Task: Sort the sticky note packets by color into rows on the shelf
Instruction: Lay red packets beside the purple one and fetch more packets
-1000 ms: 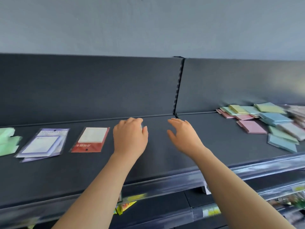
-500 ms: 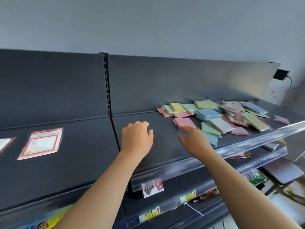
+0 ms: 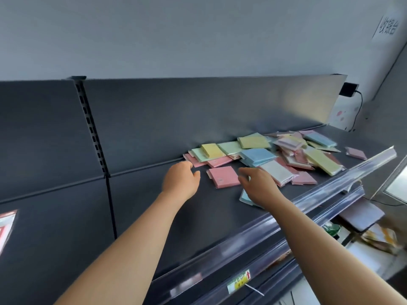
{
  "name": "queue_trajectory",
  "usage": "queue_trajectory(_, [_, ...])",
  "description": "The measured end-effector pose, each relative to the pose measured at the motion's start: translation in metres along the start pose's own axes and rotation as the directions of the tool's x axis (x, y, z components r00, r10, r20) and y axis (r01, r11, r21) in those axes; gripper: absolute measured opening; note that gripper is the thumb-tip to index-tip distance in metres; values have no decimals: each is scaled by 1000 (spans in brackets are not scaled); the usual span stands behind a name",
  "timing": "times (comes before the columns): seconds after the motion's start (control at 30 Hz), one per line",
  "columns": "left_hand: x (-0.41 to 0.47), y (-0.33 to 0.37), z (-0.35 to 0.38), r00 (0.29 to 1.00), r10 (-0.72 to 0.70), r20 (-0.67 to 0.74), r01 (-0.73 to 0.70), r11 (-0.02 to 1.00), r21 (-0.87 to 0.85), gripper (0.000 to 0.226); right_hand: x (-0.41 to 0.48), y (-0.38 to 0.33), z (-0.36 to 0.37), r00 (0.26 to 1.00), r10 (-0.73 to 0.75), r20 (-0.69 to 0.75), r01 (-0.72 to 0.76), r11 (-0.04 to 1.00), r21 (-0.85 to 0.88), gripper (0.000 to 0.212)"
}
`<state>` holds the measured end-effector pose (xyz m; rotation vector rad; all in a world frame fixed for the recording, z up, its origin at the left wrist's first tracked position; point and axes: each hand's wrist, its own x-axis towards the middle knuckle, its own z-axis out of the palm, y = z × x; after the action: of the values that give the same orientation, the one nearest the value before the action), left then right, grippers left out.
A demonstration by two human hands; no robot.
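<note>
A loose heap of sticky note packets (image 3: 286, 150) in pink, blue, green and yellow lies on the dark shelf (image 3: 154, 205) at the right. One pink packet (image 3: 223, 177) lies apart at the heap's near left edge. My left hand (image 3: 181, 181) hovers just left of it, fingers loosely curled and empty. My right hand (image 3: 256, 186) is just right of it, fingers relaxed, above a pale blue packet (image 3: 244, 198) that it partly hides.
A red-and-white packet (image 3: 6, 225) shows at the far left edge of the shelf. A slotted upright (image 3: 92, 128) divides the back panel. A clear price rail (image 3: 286, 223) runs along the shelf front, with lower shelves below. A small pink packet (image 3: 355, 153) lies far right.
The view has swung right along the shelf, leaving the laid-out packets at the left. Both hands have travelled right and now flank the pink packet by the heap.
</note>
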<state>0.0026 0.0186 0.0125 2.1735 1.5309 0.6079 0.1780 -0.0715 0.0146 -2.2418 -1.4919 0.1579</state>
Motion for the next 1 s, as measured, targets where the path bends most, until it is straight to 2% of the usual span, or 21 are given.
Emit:
queue_trajectory(0.13, [29, -3, 6, 998, -52, 26, 54, 995, -85, 22, 25, 1, 3, 1000, -12, -10, 13, 997, 73, 27])
queue_trajectory(0.23, [43, -2, 10, 993, -109, 36, 113, 986, -121, 39, 48, 3, 11, 999, -26, 40, 23, 996, 92, 29])
queue_trajectory(0.43, [59, 2, 28, 988, -126, 91, 140, 976, -170, 40, 84, -2, 20, 971, -112, 213, 119, 993, -20, 38])
queue_trajectory(0.53, [60, 1, 32, 985, -87, 147, 111, 981, -161, 15, 91, 1, 31, 935, -154, 320, 180, 982, -50, 34])
queue_trajectory(0.6, [59, -5, 35, 982, -49, 182, 73, 989, -127, 51, 89, 4, 34, 925, -190, 330, 224, 972, -67, 36])
queue_trajectory(0.63, [57, -7, 36, 981, -32, 189, 54, 992, -112, 61, 87, 5, 35, 921, -211, 329, 247, 966, -73, 37])
queue_trajectory(0.77, [45, -12, 38, 970, 4, 242, -12, 999, 32, 86, 69, -2, 39, 890, -329, 317, 350, 936, -13, 41])
queue_trajectory(0.9, [33, -25, 29, 962, -8, 272, -68, 961, 269, 85, 56, -13, 48, 857, -421, 297, 391, 907, 156, 39])
queue_trajectory(1.0, [25, -36, 20, 966, -25, 258, -30, 978, 208, 82, 58, -10, 47, 942, -301, 152, 267, 941, 207, 35])
